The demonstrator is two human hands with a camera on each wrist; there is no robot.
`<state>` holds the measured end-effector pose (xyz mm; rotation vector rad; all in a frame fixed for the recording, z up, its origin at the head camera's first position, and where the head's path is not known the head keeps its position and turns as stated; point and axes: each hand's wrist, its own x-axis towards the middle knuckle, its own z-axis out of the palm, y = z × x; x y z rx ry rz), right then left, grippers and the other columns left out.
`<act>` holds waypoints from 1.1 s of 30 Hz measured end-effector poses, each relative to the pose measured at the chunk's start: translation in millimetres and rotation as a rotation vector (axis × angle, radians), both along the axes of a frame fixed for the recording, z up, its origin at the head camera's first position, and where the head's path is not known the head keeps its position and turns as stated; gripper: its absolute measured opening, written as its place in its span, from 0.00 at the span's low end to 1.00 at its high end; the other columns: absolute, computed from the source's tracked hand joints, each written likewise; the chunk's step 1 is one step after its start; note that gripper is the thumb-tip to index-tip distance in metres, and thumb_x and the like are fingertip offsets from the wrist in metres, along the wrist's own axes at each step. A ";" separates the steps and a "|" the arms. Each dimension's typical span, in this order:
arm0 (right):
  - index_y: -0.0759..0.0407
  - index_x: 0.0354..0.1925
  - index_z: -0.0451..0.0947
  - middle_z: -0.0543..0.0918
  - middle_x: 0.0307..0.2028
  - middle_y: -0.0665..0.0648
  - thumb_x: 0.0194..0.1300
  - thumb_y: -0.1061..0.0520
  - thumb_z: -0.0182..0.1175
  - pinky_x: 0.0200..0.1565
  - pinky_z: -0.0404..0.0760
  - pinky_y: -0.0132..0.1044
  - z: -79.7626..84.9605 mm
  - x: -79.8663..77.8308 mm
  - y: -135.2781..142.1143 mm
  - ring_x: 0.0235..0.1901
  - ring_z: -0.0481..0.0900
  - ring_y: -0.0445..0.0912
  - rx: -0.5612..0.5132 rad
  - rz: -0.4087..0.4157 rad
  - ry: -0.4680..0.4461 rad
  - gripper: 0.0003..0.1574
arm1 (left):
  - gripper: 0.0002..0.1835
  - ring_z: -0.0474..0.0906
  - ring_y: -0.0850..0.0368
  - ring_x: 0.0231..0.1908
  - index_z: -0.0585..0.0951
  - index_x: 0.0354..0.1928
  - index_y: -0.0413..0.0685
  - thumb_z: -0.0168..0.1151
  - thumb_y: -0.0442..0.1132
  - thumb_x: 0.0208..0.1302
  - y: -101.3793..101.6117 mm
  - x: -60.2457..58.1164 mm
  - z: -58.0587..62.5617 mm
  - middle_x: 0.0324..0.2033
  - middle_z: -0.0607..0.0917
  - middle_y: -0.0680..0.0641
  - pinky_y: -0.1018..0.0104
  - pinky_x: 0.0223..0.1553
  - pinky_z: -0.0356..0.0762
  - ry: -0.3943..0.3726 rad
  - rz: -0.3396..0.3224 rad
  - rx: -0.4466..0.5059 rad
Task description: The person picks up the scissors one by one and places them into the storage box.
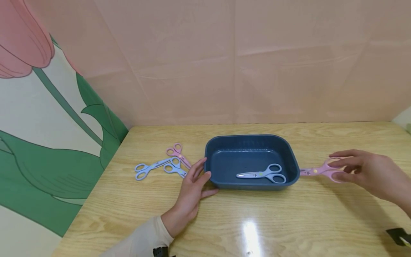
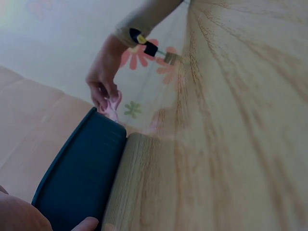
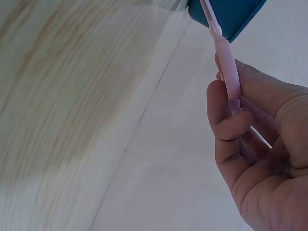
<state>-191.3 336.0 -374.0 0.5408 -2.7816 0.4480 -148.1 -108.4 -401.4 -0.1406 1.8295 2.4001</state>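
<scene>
My left hand holds the near left corner of a dark blue tray, thumb at the rim and little finger low by the front wall. Inside the tray lies a pair of light blue scissors, blades to the left. On the right, my right hand pinches a pair of pink scissors by the handle loops, raised off the table, blades toward the tray's right wall. The blade tips are hidden in the head view. In the right wrist view, thumb and fingers close on the pink handle.
Left of the tray, pink scissors and two light blue pairs, one outer pair and one inner pair, lie close together on the wooden table. A pink wall covering rises behind the table, and a flower-patterned surface stands at left.
</scene>
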 end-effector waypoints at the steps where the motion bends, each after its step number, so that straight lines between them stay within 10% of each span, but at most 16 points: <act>1: 0.51 0.44 0.88 0.88 0.37 0.38 0.43 0.51 0.80 0.22 0.70 0.27 0.3 0.6 -0.5 0.24 0.71 0.22 0.009 -0.003 -0.006 0.26 | 0.28 0.61 0.41 0.73 0.65 0.73 0.51 0.55 0.35 0.73 0.0 0.0 0.0 0.76 0.62 0.44 0.42 0.47 0.85 0.000 0.000 0.000; 9: 0.47 0.47 0.87 0.91 0.36 0.53 0.45 0.49 0.79 0.21 0.67 0.28 2.6 4.1 -1.1 0.22 0.70 0.23 0.034 -0.025 -0.017 0.27 | 0.29 0.61 0.42 0.73 0.65 0.73 0.50 0.55 0.34 0.73 0.3 -1.1 -0.4 0.76 0.61 0.44 0.41 0.47 0.84 0.002 0.004 0.013; 18: 0.52 0.52 0.84 0.88 0.27 0.40 0.45 0.49 0.79 0.22 0.68 0.28 4.5 5.6 -4.6 0.24 0.70 0.21 0.050 -0.021 -0.044 0.33 | 0.29 0.61 0.42 0.73 0.65 0.73 0.50 0.55 0.34 0.72 0.4 -0.9 -0.8 0.76 0.61 0.44 0.41 0.47 0.84 0.002 0.006 0.014; 33: 0.56 0.50 0.85 0.90 0.30 0.46 0.44 0.50 0.79 0.21 0.69 0.28 2.2 6.5 -3.7 0.24 0.72 0.20 0.073 0.008 -0.009 0.33 | 0.29 0.61 0.41 0.73 0.65 0.73 0.51 0.56 0.35 0.73 0.1 0.3 -0.5 0.76 0.61 0.44 0.42 0.47 0.85 0.002 0.001 0.007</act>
